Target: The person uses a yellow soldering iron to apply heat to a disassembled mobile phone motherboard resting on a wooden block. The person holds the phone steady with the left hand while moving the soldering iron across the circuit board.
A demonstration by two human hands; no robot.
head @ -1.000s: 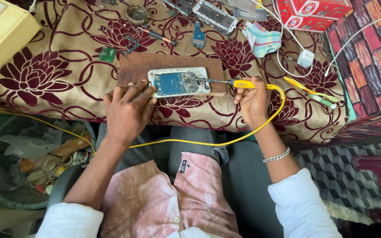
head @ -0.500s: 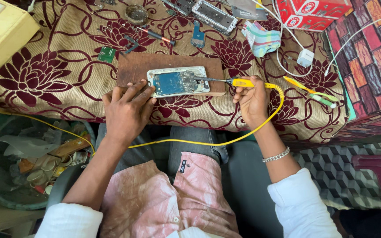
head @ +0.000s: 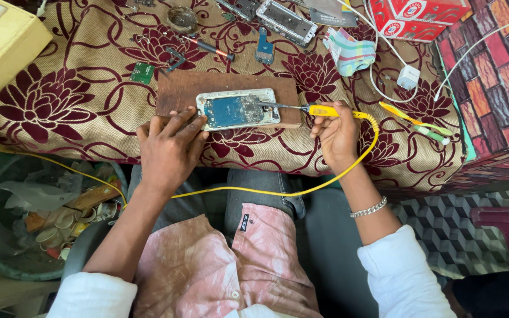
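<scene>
An opened phone (head: 238, 109) with its blue circuit board showing lies on a brown wooden board (head: 178, 89) on a flower-patterned cloth. My left hand (head: 169, 144) rests at the board's near left corner, fingertips touching the phone's left end. A yellow-handled soldering iron (head: 324, 110) is gripped in my right hand (head: 338, 136), and its dark tip touches the phone's right end. The iron's yellow cable (head: 301, 189) loops down across my lap.
Phone frames (head: 286, 22), a small blue circuit part (head: 264, 52), a green chip (head: 142, 73), a round tin (head: 182, 19), a folded cloth (head: 349, 52), a white charger (head: 408, 77) and a red box (head: 425, 16) lie farther back. A bin of scraps (head: 25, 218) stands lower left.
</scene>
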